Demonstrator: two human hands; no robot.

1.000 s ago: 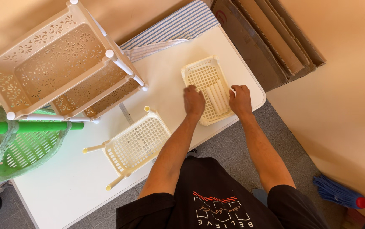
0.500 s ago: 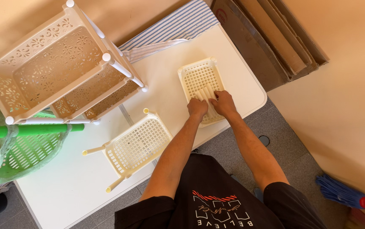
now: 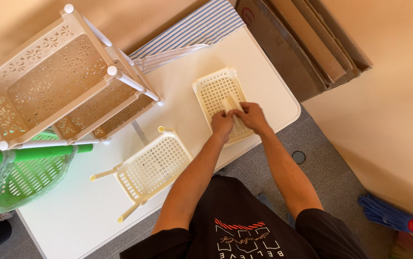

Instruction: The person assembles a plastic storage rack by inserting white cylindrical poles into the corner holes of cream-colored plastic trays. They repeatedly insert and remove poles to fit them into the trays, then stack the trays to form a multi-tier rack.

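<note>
Two bare hands meet over a cream lattice tray [image 3: 218, 93] lying flat on the white table [image 3: 62, 218], near its right end. Left hand [image 3: 222, 123] and right hand [image 3: 252, 116] are both curled round a short cream plastic piece [image 3: 229, 104], pinched between the fingers and resting on the tray's gridded floor; whether it is a leg or a connector cannot be told. By judgement the assembly is part done: this tray carries no posts as yet, while a second lattice tray [image 3: 151, 165], nearer the table's front edge and to the left, already bears slim pegs at its corners. Further left, a green mesh basket with a green bar [image 3: 33, 154] overhangs the table edge. Beyond it a tiered cream shelf unit [image 3: 55, 79] lies tilted on its side, its panels pierced in a floral pattern and joined by white tubes with rounded caps. A blue-striped cloth [image 3: 192, 29] lies at the far edge, with flattened cardboard [image 3: 302, 43] beside it on the floor. All plastic appears rigid and matt.
</note>
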